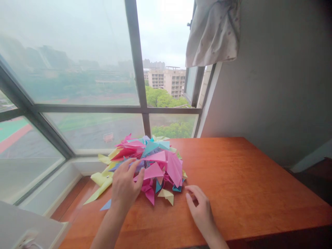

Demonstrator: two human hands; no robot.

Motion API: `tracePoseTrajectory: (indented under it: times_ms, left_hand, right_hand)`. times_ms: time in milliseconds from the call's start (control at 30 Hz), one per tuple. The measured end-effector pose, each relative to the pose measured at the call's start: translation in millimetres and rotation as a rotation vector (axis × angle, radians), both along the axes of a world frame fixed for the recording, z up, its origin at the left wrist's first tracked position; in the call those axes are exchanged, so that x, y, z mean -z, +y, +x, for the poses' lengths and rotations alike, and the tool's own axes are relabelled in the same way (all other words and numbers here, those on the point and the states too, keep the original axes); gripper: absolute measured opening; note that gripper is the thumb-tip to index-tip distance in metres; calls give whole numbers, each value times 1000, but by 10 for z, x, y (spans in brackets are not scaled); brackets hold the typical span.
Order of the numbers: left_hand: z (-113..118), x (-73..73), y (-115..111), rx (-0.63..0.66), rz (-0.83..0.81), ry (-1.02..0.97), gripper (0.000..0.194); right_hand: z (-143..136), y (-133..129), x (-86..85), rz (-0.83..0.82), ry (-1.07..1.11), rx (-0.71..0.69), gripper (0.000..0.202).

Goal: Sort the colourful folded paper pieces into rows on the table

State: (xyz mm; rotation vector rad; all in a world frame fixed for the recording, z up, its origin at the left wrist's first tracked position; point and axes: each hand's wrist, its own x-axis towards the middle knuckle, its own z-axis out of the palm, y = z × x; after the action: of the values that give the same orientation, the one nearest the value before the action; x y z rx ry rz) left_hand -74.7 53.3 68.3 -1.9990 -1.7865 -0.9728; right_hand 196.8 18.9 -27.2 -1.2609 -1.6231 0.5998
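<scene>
A heap of folded paper pieces (155, 155) in pink, blue, yellow and purple lies on the wooden table (233, 180). My left hand (127, 181) is over the heap's left front side, fingers apart, near a pink piece (153, 171); no paper is seen gripped in it. Just right of the heap, my right hand (199, 204) is low over the table, its fingers curved and apart with nothing between them. A pale yellow piece (166, 196) lies at the heap's front edge, between my hands. Part of a blue piece (105, 205) shows beside my left wrist.
Beyond the table stands a window with dark frames (145, 110). A patterned curtain (212, 34) hangs at the upper right, beside a grey wall (275, 79). A white panel (28, 224) is at the lower left, next to the table.
</scene>
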Motion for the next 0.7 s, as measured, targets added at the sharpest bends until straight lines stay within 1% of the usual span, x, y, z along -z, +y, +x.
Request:
tracePoseTrajectory:
  times_ms: [67, 133, 200, 267, 300, 400, 467, 567, 700]
  left_hand:
    - [66, -138, 232, 41, -134, 77, 37]
    - [164, -187, 449, 83, -304, 123, 38]
    - [252, -162, 618, 112, -462, 116, 40]
    - [311, -98, 722, 130, -528, 99, 41]
    - [330, -62, 750, 140, -539, 91, 42]
    - [371, 26, 757, 178, -554, 79, 41]
    - [404, 61, 721, 197, -565, 72, 42]
    - [469, 93, 637, 221, -588, 59, 44]
    - [549, 115, 518, 268, -610, 36, 46]
  right_hand:
    - [-3, 1, 13, 39, -45, 6, 22]
    - [0, 1, 35, 89, -119, 42, 21]
    - [-4, 9, 66, 130, -196, 76, 20]
    - [-31, 32, 103, 153, -247, 93, 26]
    - [-56, 52, 120, 162, -262, 100, 33]
    - [-165, 157, 156, 178, -310, 121, 61]
    - [-238, 262, 169, 174, -356, 132, 73]
    - [-294, 447, 191, 162, -409, 145, 79]
    - [-256, 681, 262, 145, -427, 176, 79]
